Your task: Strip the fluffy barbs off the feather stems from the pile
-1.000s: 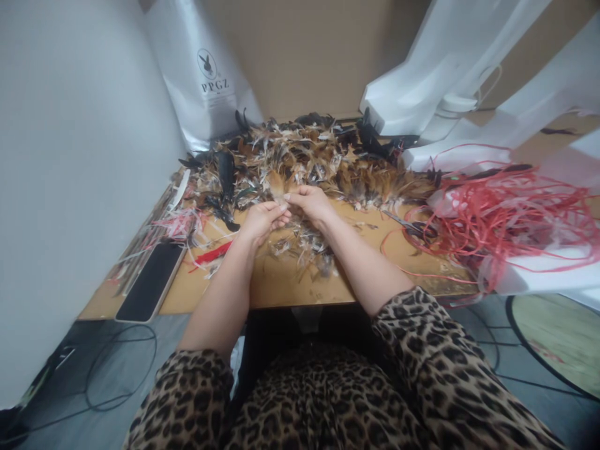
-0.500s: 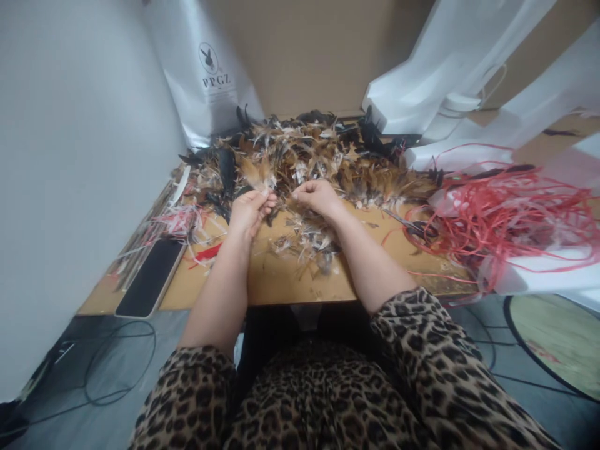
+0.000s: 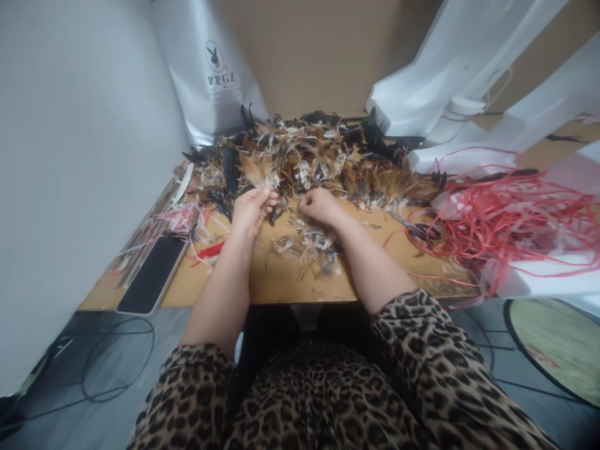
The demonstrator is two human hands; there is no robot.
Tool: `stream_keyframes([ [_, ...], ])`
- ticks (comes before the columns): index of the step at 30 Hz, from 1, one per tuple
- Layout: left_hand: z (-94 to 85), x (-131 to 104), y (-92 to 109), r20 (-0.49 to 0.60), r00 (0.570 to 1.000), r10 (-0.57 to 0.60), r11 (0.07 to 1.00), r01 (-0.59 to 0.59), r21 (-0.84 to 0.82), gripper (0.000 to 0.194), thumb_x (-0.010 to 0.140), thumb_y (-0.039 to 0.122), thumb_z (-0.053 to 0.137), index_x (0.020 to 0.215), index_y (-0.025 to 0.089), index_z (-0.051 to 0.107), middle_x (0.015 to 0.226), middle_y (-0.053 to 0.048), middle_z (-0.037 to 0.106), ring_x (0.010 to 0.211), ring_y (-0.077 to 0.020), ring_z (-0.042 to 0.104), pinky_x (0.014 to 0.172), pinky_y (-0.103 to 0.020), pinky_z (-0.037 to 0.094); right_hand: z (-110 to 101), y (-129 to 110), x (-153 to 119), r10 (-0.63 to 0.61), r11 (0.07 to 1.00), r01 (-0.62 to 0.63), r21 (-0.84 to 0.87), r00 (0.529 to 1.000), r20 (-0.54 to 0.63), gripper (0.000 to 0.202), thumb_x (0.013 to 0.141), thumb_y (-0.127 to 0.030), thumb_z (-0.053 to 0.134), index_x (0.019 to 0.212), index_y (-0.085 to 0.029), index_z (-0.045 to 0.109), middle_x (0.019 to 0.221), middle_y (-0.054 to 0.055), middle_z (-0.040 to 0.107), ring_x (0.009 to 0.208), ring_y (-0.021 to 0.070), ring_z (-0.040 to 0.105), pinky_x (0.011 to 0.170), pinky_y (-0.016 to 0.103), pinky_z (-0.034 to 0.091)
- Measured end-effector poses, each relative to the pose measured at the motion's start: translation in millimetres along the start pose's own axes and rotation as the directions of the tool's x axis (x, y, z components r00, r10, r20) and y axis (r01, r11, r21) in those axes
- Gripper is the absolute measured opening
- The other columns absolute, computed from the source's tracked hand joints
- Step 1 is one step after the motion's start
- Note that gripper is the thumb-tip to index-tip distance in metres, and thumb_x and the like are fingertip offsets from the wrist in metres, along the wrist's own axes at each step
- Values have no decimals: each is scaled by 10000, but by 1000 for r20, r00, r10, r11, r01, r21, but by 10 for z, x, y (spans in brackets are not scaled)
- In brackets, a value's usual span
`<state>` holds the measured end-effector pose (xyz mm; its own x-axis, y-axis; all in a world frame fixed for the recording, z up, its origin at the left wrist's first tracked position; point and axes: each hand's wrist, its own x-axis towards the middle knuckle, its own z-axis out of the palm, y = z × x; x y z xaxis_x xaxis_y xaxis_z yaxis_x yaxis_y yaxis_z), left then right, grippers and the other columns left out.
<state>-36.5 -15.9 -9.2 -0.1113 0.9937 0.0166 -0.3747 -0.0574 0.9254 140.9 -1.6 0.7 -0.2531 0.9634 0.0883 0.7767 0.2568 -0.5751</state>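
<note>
My left hand pinches a small bunch of golden-brown feathers by its pale base, the tips pointing up and away from me. To its right, my right hand is closed with its fingers curled at the near edge of the feather pile; anything between the fingertips is hidden. A big heap of brown, black and white feathers spreads across the back of the table. Below my right hand lies a small scatter of loose feathers and fluff.
A phone lies at the left front, beside pink-white strands and a red strip. Scissors rest at right near tangled red ribbon. A silver-white bag stands behind left; a white lidded container stands behind right.
My right hand has curled in more and shifted slightly down and right. My left hand still holds the feather bunch in nearly the same place. The whole view has shifted slightly.
</note>
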Motion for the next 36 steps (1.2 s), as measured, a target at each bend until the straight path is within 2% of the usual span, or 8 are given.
stream_keyframes([
  [2, -4, 0, -3, 2, 1000, -8, 1000, 8, 4, 175, 640, 231, 706, 737, 101, 640, 676, -34, 657, 510, -34, 563, 435, -108, 404, -75, 33, 4, -6, 959, 2, 284, 1000, 16, 124, 656, -226, 580, 656, -118, 639, 553, 12, 591, 494, 82, 498, 501, 192, 375],
  [6, 0, -5, 2, -2, 1000, -28, 1000, 28, 2, 158, 647, 219, 699, 730, 100, 635, 707, -43, 665, 520, -39, 570, 434, -112, 408, -171, 54, 4, 47, 698, -117, 707, 992, 118, 123, 633, -219, 635, 688, -115, 600, 453, -37, 515, 381, 42, 415, 385, 160, 311],
  [10, 14, -17, 16, 11, 999, -41, 999, 41, -9, 135, 664, 207, 684, 731, 100, 637, 717, -44, 667, 524, -41, 574, 432, -114, 413, -187, 63, 17, -12, 448, -174, 877, 980, 200, 157, 608, -199, 678, 680, -122, 562, 477, -32, 536, 400, 47, 464, 362, 143, 310],
  [14, 21, -32, 23, 79, 990, -121, 993, 122, -10, 107, 682, 178, 665, 747, 95, 644, 751, -62, 679, 550, -44, 588, 435, -102, 414, -197, 69, 25, -25, 328, -205, 922, 974, 225, 164, 616, -179, 680, 703, -124, 552, 505, -36, 550, 398, 45, 474, 361, 143, 326],
  [20, 8, -79, 26, 286, 912, -294, 955, 289, 63, 126, 701, 147, 646, 807, 79, 655, 857, -110, 688, 595, -71, 621, 438, -105, 437, -225, 29, 11, 40, 272, -196, 942, 980, 193, 158, 637, -173, 671, 728, -131, 548, 517, -38, 564, 401, 44, 480, 366, 142, 331],
  [25, 43, -134, 32, 364, 858, -363, 929, 364, 70, 99, 717, 128, 628, 792, 70, 653, 860, -130, 684, 631, -98, 640, 444, -109, 449, -209, 21, 19, 59, 275, -151, 950, 988, 140, 190, 625, -204, 688, 734, -137, 547, 540, -38, 580, 416, 40, 487, 384, 141, 339],
  [33, 89, -140, 19, 317, 882, -348, 923, 382, -51, 58, 715, 61, 608, 757, 70, 646, 722, -79, 657, 543, -35, 579, 488, -84, 455, -192, 9, 26, 50, 307, -143, 941, 990, 134, 222, 595, -217, 703, 738, -143, 550, 557, -40, 584, 421, 38, 479, 394, 146, 333],
  [36, 73, -139, 74, 317, 896, -310, 925, 361, -118, 59, 728, 59, 589, 736, 87, 640, 699, -51, 633, 546, -21, 558, 486, -71, 442, -223, 39, 26, 57, 372, -115, 921, 993, 100, 193, 614, -233, 683, 730, -137, 562, 572, -26, 600, 405, 26, 435, 387, 144, 312],
])
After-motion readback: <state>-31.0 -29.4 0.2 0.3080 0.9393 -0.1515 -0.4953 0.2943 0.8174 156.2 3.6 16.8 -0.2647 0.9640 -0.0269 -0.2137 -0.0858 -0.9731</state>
